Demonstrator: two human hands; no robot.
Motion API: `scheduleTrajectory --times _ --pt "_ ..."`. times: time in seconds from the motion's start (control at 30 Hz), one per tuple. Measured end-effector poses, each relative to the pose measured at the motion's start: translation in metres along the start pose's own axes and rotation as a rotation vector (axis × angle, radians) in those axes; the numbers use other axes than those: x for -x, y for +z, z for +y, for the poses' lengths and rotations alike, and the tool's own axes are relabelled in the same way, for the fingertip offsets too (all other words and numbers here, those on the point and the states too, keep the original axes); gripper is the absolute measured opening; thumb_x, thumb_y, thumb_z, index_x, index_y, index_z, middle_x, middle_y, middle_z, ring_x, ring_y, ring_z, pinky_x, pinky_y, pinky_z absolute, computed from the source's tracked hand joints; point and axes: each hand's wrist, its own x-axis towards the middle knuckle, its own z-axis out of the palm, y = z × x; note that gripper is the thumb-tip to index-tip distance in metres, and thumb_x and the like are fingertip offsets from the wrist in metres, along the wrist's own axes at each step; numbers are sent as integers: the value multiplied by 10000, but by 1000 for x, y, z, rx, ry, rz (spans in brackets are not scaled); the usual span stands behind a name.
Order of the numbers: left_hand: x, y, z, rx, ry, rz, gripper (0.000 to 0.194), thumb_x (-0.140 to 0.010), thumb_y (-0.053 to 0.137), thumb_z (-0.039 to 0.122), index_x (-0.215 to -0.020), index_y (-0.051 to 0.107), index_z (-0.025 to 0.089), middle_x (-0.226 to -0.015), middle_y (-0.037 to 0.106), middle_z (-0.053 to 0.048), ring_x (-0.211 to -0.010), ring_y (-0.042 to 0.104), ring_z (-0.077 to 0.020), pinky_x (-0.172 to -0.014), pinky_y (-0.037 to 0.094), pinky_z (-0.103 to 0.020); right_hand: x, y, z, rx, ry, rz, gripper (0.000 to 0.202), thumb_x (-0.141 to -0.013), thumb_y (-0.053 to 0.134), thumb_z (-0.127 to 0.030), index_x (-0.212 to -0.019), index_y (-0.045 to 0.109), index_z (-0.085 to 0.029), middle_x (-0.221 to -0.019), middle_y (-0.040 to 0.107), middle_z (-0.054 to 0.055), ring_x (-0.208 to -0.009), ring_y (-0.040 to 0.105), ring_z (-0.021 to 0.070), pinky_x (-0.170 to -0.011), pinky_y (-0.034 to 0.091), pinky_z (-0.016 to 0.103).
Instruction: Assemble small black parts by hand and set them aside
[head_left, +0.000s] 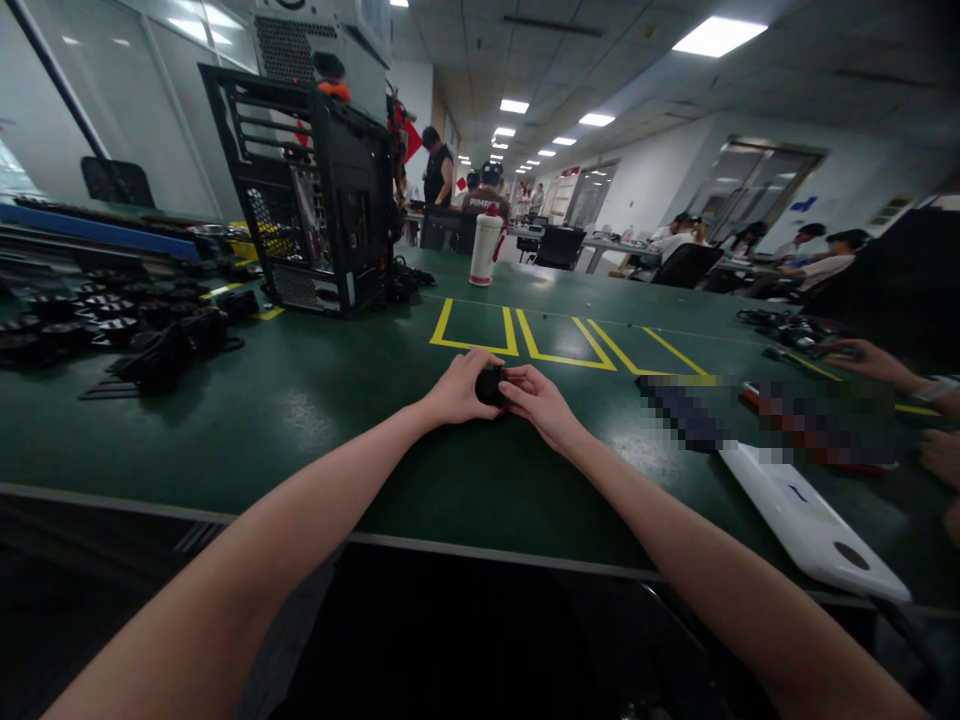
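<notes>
Between my two hands, just above or on the green table [405, 470], is a small black object [490, 387]; its kind is hard to make out. My left hand [459, 388] curls around its left side, thumb below and fingers above. From the right, my right hand [536, 398] pinches its edge with thumb and fingertips. Part of the object is hidden by the fingers. Beyond the hands, yellow tape [480, 350] marks out several boxes on the tabletop.
A black computer case [352, 210] stands at the back left, near a heap of black parts [112, 320]. A white bottle [486, 250] stands farther back. To the right lie a white device [814, 520], blurred items and cables [787, 328]; another person's hand [870, 360] reaches in there.
</notes>
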Motion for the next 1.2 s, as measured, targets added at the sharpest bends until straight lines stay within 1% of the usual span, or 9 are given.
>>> scheduleTrajectory --times 0.2,0.4,0.57,0.63,0.8,0.9,1.03,1.1,1.2 --pt "0 -3 3 25 -7 -13 586 -522 680 267 -1047 425 213 -1078 468 -60 -1008 451 -258 -848 375 -411 0 0 1 14 27 -43 372 -671 614 -294 -1023 528 -209 -1047 559 49 -932 539 163 -839 431 353" --pt "-1 -1 2 22 10 0 570 -523 674 259 -1036 432 205 -1052 481 -59 -990 461 -253 -854 365 -413 4 1 0 79 -88 -38 357 -623 655 -247 -946 510 -208 -996 566 35 -927 532 154 -805 443 335" --pt "-2 -1 1 18 14 -3 582 -515 677 262 -1035 423 200 -1038 483 -59 -978 461 -249 -839 373 -402 4 3 1 74 -55 26 256 -693 578 -352 -900 497 -225 -884 564 8 -813 553 132 -720 472 322" --pt "-2 -1 1 14 17 -4 578 -512 680 270 -1024 424 196 -1032 484 -59 -974 461 -247 -834 378 -395 2 3 1 81 -69 37 264 -692 579 -353 -907 500 -223 -894 564 12 -828 554 137 -732 472 329" --pt "-2 -2 2 2 15 -16 569 -518 678 272 -1022 424 207 -1038 481 -55 -972 466 -245 -833 380 -394 1 2 2 101 -60 4 354 -686 589 -291 -1020 510 -206 -1027 561 49 -922 545 158 -833 433 360" --pt "-2 -2 3 3 24 -11 574 -521 677 272 -1030 419 208 -1042 483 -56 -974 465 -242 -841 375 -393 3 2 1 112 -102 -9 328 -676 597 -247 -990 526 -186 -1026 564 49 -939 543 156 -883 402 356" --pt "-2 -2 4 24 8 -10 558 -527 674 268 -1023 423 210 -1037 487 -55 -984 461 -242 -850 371 -396 6 2 1 147 -170 1 291 -679 596 -255 -951 505 -206 -1002 548 30 -959 525 154 -861 420 349" --pt "-3 -1 3 35 1 -12 567 -525 677 269 -1028 422 211 -1043 485 -56 -992 459 -244 -855 368 -401 6 2 2 159 -178 14 255 -700 573 -287 -932 496 -215 -985 546 25 -958 519 153 -843 430 349" --pt "-3 -1 2 39 5 -10 579 -521 681 271 -1034 420 207 -1041 486 -59 -987 464 -242 -849 371 -402 4 1 3 162 -171 38 256 -698 574 -286 -930 495 -214 -981 542 27 -945 522 152 -835 433 351"
